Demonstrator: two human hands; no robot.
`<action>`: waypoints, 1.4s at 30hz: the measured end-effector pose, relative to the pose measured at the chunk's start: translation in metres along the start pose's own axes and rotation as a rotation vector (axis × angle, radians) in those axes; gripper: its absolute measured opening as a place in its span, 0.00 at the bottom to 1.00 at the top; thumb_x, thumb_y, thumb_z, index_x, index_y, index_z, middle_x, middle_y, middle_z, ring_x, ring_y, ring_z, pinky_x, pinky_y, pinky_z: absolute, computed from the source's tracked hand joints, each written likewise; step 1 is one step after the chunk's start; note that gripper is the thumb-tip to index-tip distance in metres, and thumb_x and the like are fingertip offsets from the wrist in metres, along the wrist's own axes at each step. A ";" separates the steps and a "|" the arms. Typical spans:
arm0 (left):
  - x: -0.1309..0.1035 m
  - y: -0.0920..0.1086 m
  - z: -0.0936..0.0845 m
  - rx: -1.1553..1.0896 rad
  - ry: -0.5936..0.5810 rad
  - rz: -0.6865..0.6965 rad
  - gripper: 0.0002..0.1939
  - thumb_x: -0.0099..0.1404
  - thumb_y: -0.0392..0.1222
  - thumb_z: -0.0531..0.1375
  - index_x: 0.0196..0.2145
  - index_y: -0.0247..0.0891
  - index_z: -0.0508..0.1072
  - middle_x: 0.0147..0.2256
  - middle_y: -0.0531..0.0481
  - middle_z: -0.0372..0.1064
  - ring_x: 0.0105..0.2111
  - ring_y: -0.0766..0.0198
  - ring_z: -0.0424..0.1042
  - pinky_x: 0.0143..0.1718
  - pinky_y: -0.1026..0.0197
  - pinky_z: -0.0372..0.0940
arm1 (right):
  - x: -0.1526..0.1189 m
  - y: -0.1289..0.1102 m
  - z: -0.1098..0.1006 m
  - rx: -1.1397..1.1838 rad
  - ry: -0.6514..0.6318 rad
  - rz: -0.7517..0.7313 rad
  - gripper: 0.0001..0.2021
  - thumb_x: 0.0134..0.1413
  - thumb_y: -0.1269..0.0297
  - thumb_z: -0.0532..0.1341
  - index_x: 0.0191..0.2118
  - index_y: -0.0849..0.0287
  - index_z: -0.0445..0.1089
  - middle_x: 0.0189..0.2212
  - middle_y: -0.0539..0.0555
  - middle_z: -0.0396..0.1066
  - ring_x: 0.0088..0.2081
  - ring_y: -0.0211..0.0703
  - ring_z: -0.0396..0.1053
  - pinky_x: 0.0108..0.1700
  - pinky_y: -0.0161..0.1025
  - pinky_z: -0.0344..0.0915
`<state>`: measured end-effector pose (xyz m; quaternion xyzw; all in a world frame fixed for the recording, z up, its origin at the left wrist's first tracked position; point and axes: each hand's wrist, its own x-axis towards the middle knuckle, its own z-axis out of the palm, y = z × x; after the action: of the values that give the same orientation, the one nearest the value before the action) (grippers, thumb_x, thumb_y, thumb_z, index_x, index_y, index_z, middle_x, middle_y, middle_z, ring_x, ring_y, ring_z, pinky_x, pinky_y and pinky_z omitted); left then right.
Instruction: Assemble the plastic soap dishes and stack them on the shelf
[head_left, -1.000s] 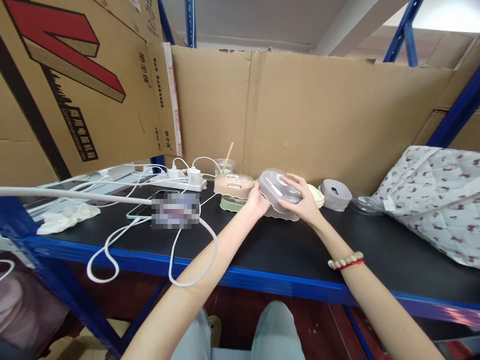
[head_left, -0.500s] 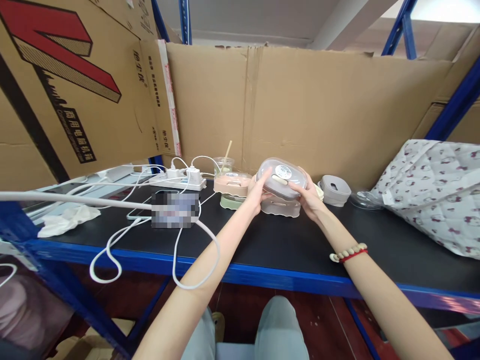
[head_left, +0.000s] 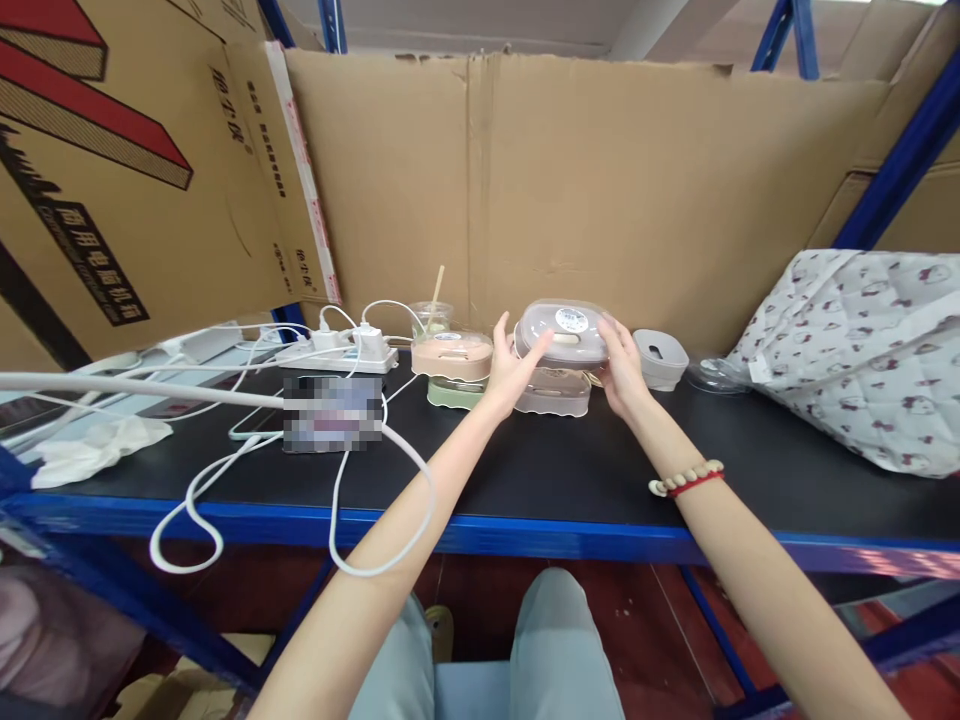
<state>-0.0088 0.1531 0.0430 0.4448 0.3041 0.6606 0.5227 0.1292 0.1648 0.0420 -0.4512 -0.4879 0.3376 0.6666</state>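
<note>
My left hand (head_left: 516,368) holds the left end of a grey oval lunch box (head_left: 541,352) with a clear lid and a round white label, its thumb along the front. The right end is gripped by my right hand (head_left: 624,372), which wears a bead bracelet. Directly below is another grey box (head_left: 553,395) with a wavy lower rim; whether the two touch I cannot tell. Left of my hands, a pink box (head_left: 448,358) is stacked on a green box (head_left: 453,393). A pale grey container (head_left: 660,360) with a dark slot stands right of my right hand.
White cables and a power strip (head_left: 319,358) lie at the left, beside a phone-like device (head_left: 334,415) and crumpled tissue (head_left: 101,450). Behind the pink box stands a clear cup (head_left: 433,318) with a straw. A quilted patterned bag (head_left: 862,360) fills the right. Cardboard (head_left: 637,190) walls the back.
The held grey lunch box has gone from tilted towards me to nearly level, over the lower grey box. My right fingers have shifted up its right end. The whole view has moved slightly.
</note>
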 end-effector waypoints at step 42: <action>-0.010 -0.031 -0.006 1.242 -0.552 1.063 0.14 0.64 0.33 0.47 0.43 0.35 0.69 0.47 0.39 0.68 0.49 0.55 0.65 0.47 0.54 0.60 | 0.035 0.042 -0.091 -1.160 0.403 -0.111 0.24 0.44 0.72 0.57 0.51 0.60 0.66 0.54 0.61 0.57 0.56 0.51 0.53 0.56 0.50 0.53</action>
<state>-0.0001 0.1518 0.0106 0.8778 0.2238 0.4002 -0.1385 0.2266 0.1868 0.0043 -0.7693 -0.4793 -0.1098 0.4079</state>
